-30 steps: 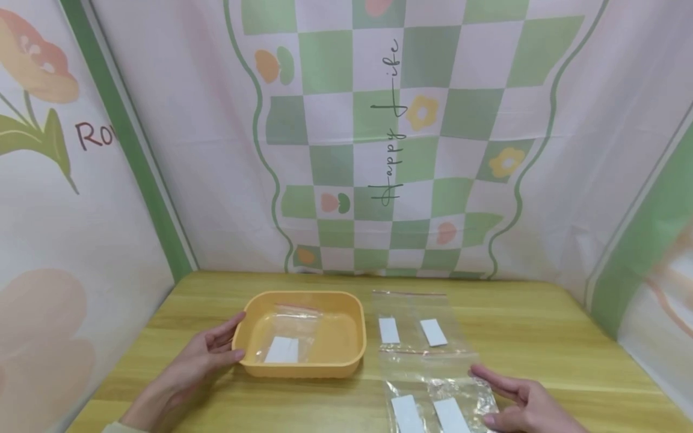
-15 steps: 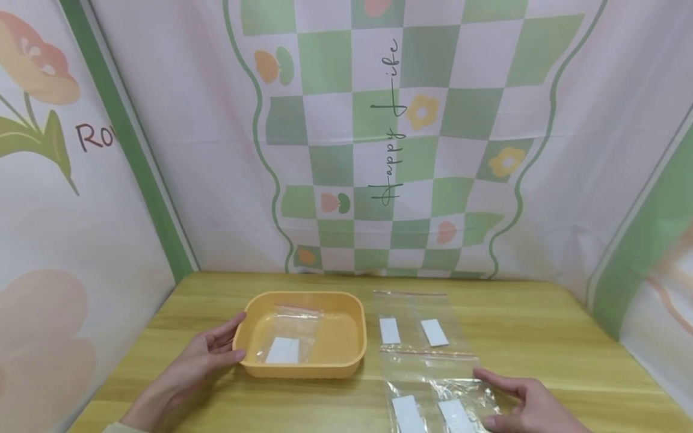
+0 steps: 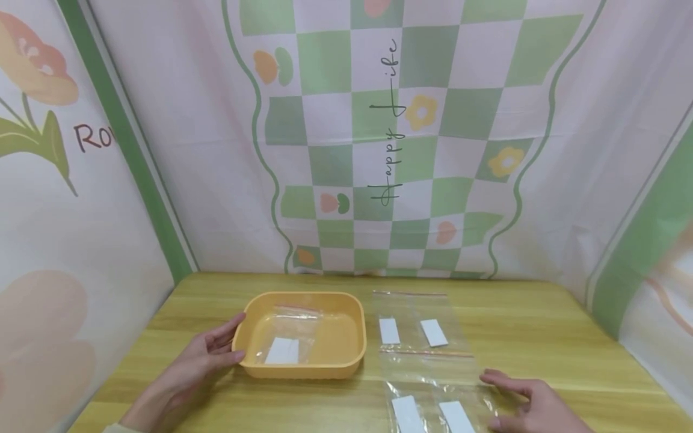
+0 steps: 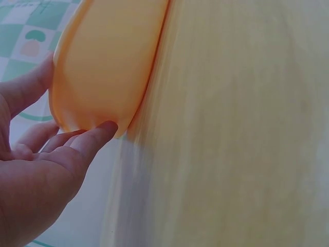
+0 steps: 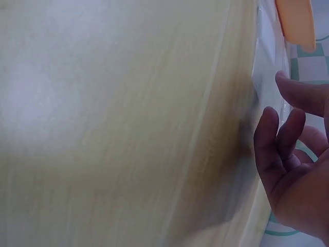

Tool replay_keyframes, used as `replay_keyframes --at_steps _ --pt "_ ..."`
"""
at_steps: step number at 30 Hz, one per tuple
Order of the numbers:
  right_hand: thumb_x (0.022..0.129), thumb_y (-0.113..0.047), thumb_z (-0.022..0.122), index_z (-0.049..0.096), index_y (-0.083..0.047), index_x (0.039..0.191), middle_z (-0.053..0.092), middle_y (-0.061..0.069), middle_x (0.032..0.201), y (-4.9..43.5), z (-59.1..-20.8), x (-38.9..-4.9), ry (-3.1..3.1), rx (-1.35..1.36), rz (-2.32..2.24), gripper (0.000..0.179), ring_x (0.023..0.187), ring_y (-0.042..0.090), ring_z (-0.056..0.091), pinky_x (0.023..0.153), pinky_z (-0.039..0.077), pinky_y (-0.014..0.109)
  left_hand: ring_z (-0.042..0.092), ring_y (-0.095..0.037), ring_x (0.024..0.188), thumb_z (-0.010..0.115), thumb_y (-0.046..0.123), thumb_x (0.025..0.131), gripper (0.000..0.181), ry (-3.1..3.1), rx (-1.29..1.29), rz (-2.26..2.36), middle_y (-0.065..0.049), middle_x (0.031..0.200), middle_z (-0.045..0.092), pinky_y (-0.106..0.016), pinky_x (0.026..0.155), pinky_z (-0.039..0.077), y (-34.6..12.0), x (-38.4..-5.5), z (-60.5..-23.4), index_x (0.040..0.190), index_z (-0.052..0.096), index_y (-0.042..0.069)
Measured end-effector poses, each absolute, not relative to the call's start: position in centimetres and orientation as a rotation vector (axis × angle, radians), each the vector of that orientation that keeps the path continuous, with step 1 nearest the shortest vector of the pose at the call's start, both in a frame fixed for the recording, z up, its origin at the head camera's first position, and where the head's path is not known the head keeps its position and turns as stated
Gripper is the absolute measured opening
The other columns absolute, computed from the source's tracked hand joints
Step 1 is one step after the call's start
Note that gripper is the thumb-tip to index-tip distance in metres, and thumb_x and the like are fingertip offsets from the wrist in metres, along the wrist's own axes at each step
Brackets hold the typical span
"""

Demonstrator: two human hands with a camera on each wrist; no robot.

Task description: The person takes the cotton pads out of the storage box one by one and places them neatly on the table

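A yellow plastic tray (image 3: 341, 337) stands left of centre on the table. Inside it lies a clear zip bag (image 3: 307, 328) with a white card (image 3: 283, 350). My left hand (image 3: 195, 364) grips the tray's left end, thumb and fingers spread around its corners; the left wrist view shows the fingertips (image 4: 109, 128) against the tray wall. To the right of the tray, clear zip bags holding white cards are laid out in two rows. My right hand (image 3: 533, 406), fingers loosely bent, hovers at the right edge of the front bags (image 3: 428, 373) and holds nothing.
The back row of bags (image 3: 411, 307) lies close to the tray's right side. A printed cloth (image 3: 373, 156) hangs behind the wooden table (image 3: 530, 325), with more cloth at both sides.
My right hand has drawn slightly rightward and let go of the front right bag, which now lies flatter with its card shifted a little right. The left hand and tray have stayed put.
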State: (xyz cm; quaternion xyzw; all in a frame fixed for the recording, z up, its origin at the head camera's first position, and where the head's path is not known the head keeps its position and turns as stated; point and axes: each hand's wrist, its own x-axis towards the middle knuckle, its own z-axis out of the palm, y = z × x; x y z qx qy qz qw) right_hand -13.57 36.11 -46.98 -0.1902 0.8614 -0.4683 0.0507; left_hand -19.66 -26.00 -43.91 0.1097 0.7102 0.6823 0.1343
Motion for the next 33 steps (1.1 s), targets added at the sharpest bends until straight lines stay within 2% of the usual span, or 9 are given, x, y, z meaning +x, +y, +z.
replay_keyframes --at_steps 3,5,8,10,11,15,18,22,33 --pt "0.086 -0.009 0.086 0.069 -0.018 0.141 0.06 -0.026 0.14 36.2 -46.5 -13.4 2.696 -0.62 -1.4 0.059 0.046 -0.006 0.035 0.034 0.044 0.03 0.026 -0.05 0.15 0.071 0.001 0.097 0.087 2.049 0.317 1.984 -0.029 0.169 0.012 -0.028 0.11 0.046 -26.0 -19.6 -44.0 0.165 0.017 -0.002" --pt "0.088 -0.009 0.085 0.069 -0.017 0.141 0.063 -0.032 0.122 35.9 -45.4 -13.3 2.692 -0.591 -1.389 0.056 0.046 -0.006 0.034 0.034 0.043 0.028 0.026 -0.05 0.15 0.071 0.0 0.097 0.087 2.043 0.315 1.988 -0.029 0.169 0.012 -0.028 0.11 0.045 -26.0 -19.6 -43.9 0.165 0.017 -0.002" --pt "0.09 -0.013 0.084 0.065 -0.001 0.141 0.076 0.004 0.119 34.8 -43.3 -13.1 2.644 -0.455 -1.373 0.056 0.043 -0.002 0.037 0.034 0.046 0.029 0.026 -0.05 0.151 0.071 0.0 0.097 0.087 2.039 0.311 1.989 -0.029 0.169 0.012 -0.028 0.11 0.045 -26.0 -19.6 -43.9 0.165 0.017 -0.002" --pt "0.09 -0.016 0.083 0.063 0.005 0.139 0.073 0.026 0.117 33.7 -41.8 -13.2 2.631 -0.38 -1.346 0.057 0.043 0.0 0.038 0.034 0.047 0.029 0.026 -0.051 0.15 0.071 0.001 0.096 0.088 2.042 0.313 1.985 -0.029 0.169 0.011 -0.028 0.11 0.046 -26.0 -19.6 -43.9 0.165 0.017 -0.002" --pt "0.09 -0.016 0.083 0.062 0.009 0.138 0.067 0.031 0.13 33.0 -41.1 -13.3 2.649 -0.379 -1.33 0.058 0.043 0.001 0.038 0.033 0.047 0.03 0.026 -0.051 0.15 0.072 0.001 0.096 0.088 2.042 0.313 1.985 -0.029 0.169 0.011 -0.029 0.11 0.046 -26.0 -19.6 -43.9 0.165 0.016 -0.002" --pt "0.089 -0.02 0.084 0.07 0.002 0.13 0.076 0.015 0.115 30.3 -39.0 -14.2 2.743 -0.404 -1.241 0.049 0.048 0.003 0.045 0.038 0.05 0.029 0.026 -0.051 0.15 0.071 0.001 0.097 0.088 2.042 0.319 1.985 -0.03 0.169 0.011 -0.029 0.11 0.046 -26.1 -19.6 -43.9 0.165 0.016 -0.002" --pt "0.089 -0.025 0.084 0.075 -0.004 0.123 0.078 -0.001 0.103 28.2 -37.7 -15.1 2.83 -0.481 -1.147 0.04 0.068 0.008 0.063 0.058 0.059 0.029 0.027 -0.051 0.15 0.072 0.001 0.097 0.087 2.047 0.321 1.982 -0.03 0.169 0.012 -0.029 0.11 0.046 -26.1 -19.7 -44.0 0.165 0.017 -0.002" --pt "0.089 -0.032 0.084 0.079 -0.013 0.116 0.078 -0.006 0.105 25.0 -36.2 -16.7 2.907 -0.53 -1.052 0.033 0.104 0.022 0.071 0.086 0.061 0.043 0.027 -0.051 0.15 0.072 0.002 0.096 0.088 2.058 0.31 1.979 -0.029 0.169 0.013 -0.028 0.11 0.046 -26.1 -19.6 -44.1 0.165 0.018 -0.001" --pt "0.088 -0.025 0.085 0.082 -0.015 0.108 0.078 -0.006 0.102 16.0 -34.1 -21.9 2.867 -0.789 -1.081 0.022 0.105 0.022 0.071 0.092 0.06 0.052 0.028 -0.05 0.15 0.074 0.005 0.096 0.089 2.064 0.315 1.971 -0.027 0.169 0.014 -0.027 0.109 0.046 -26.3 -19.6 -43.8 0.166 0.018 0.0"
